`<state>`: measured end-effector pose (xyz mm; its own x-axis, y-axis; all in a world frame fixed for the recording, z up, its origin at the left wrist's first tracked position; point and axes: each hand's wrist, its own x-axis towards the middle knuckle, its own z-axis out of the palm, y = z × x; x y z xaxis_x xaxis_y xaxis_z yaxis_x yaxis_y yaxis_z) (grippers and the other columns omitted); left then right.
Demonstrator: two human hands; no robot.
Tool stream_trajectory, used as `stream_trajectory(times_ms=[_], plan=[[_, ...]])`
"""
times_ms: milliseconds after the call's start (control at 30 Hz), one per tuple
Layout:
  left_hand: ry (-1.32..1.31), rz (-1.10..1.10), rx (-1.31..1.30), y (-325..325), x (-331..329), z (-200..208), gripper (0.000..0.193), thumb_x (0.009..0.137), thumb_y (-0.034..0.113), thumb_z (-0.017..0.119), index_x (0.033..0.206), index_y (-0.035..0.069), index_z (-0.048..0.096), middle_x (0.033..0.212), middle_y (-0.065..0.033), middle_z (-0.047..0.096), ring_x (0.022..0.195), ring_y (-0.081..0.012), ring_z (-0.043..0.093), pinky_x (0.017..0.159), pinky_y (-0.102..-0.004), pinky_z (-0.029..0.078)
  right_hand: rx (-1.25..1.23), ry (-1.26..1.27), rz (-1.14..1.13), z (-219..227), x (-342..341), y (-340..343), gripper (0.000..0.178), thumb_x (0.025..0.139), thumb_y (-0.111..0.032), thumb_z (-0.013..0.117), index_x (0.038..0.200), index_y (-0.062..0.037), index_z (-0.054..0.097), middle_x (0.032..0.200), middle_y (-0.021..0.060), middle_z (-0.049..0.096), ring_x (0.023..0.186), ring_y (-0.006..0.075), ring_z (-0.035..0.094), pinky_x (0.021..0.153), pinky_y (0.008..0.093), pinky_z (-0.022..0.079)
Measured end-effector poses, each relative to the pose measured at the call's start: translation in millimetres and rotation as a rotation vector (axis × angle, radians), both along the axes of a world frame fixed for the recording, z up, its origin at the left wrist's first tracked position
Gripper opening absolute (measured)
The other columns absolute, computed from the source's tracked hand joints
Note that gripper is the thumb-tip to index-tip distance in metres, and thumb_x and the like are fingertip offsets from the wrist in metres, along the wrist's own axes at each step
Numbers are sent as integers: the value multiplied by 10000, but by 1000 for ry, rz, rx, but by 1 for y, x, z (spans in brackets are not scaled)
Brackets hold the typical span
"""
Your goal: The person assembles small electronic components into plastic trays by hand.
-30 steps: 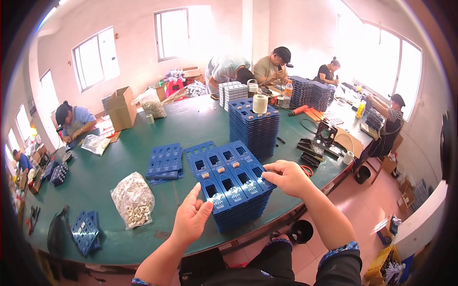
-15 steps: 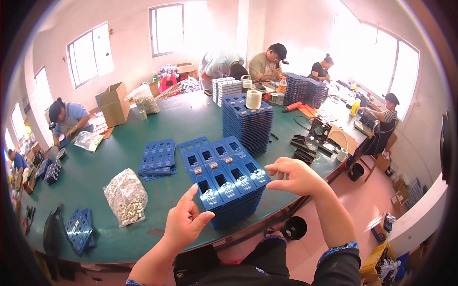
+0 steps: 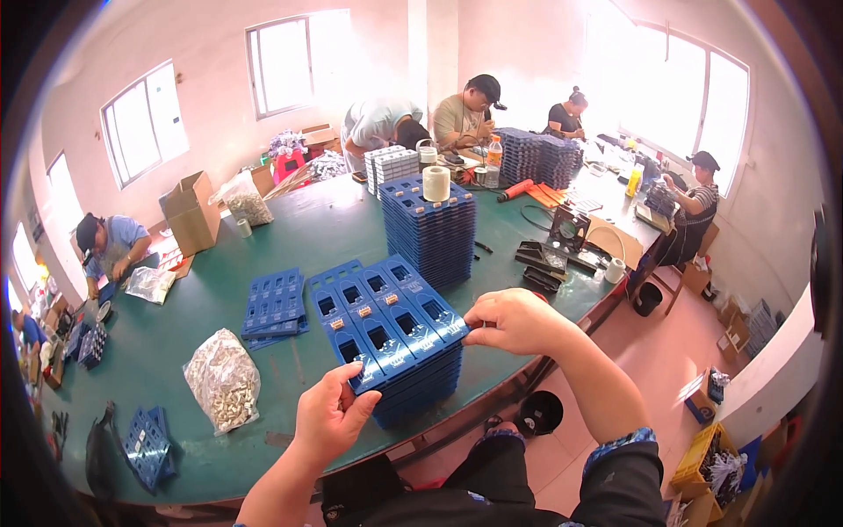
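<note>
A stack of blue circuit board panels (image 3: 413, 391) stands in front of me at the table's near edge. Its top panel (image 3: 399, 323) has rows of dark cutouts and small pale connectors along the middle. At the near left corner, my left hand (image 3: 327, 415) pinches this panel between thumb and fingers. My right hand (image 3: 520, 323) grips its right edge, fingers closed and knuckles up. Whether the panel is lifted off the ones below, I cannot tell. Just behind rises a taller stack of blue panels (image 3: 428, 237) with a white roll (image 3: 436, 184) on top.
Left of the stack lie loose blue panels (image 3: 274, 303) and a clear bag of small pale parts (image 3: 221, 382). More panels (image 3: 147, 448) lie at the near left. Black fixtures (image 3: 549, 259) stand to the right on the green table (image 3: 307, 220). Several co-workers sit around it.
Both hands have closed in from beside the stack onto the top panel's edges. The whole view has shifted slightly, so the surroundings appear further left.
</note>
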<state>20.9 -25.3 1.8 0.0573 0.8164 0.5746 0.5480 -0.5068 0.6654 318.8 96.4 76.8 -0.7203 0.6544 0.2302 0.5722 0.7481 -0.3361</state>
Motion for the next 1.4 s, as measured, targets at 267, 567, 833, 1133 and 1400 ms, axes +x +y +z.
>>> stream_trajectory(times_ms=[267,567,833,1133,1400], plan=[[-18,25,26,-1,4,-2,349,896,171,731,1170,7,589,653,-27,533,556,-103,493,543,-248,429,-64,35,-25,-3,-3,0,251,863,-266,704,927,-24,704,873,130,677,820,316,650,734,390,510],[33,59,66,1,4,-6,326,900,168,725,1153,7,597,679,-61,575,561,-135,536,559,-268,455,-34,16,-12,-8,-1,3,270,881,-312,666,913,-46,700,882,122,681,864,344,634,762,436,498],[58,49,55,-2,4,0,345,889,168,735,1162,8,597,700,-79,600,573,-154,565,564,-267,468,-67,20,-18,-1,-1,0,277,885,-315,662,919,-42,698,902,119,681,875,333,640,771,428,499],[-80,-18,-29,-23,3,1,390,952,167,657,1276,0,518,684,-48,575,521,-103,497,498,-239,413,80,118,-57,-5,5,-17,255,868,-297,680,897,-45,700,872,103,674,831,318,645,744,400,511],[-1453,-497,-997,-64,13,-25,529,1076,427,292,1221,-25,524,766,-119,604,456,-88,370,424,-227,330,132,356,346,-24,-59,-112,189,769,-141,773,943,-97,715,843,36,627,741,207,649,642,325,538]])
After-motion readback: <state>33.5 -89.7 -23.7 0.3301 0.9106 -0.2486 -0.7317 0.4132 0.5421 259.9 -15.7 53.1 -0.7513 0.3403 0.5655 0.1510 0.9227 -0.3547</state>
